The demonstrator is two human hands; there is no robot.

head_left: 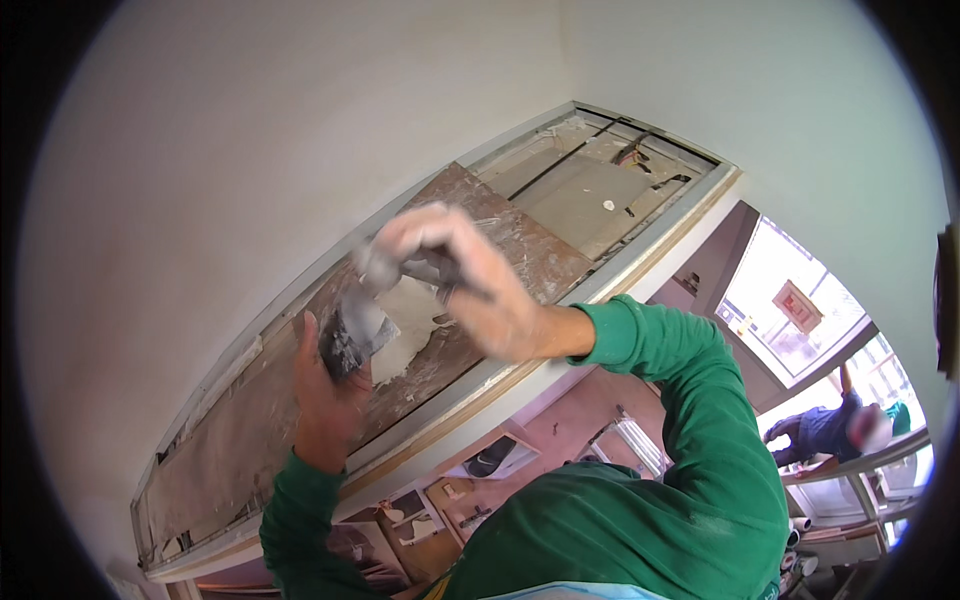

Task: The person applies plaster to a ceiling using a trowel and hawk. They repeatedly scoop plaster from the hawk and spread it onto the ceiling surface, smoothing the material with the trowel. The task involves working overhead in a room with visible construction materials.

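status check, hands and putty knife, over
Left hand holds putty knife. Right hand at its blade, blurred. Knife up against the brown panel; nothing in the way.

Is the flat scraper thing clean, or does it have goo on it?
It has goo on it. The scraper blade between the left hand and right hand looks smeared grey and white, like the pale filler patch on the brown panel.
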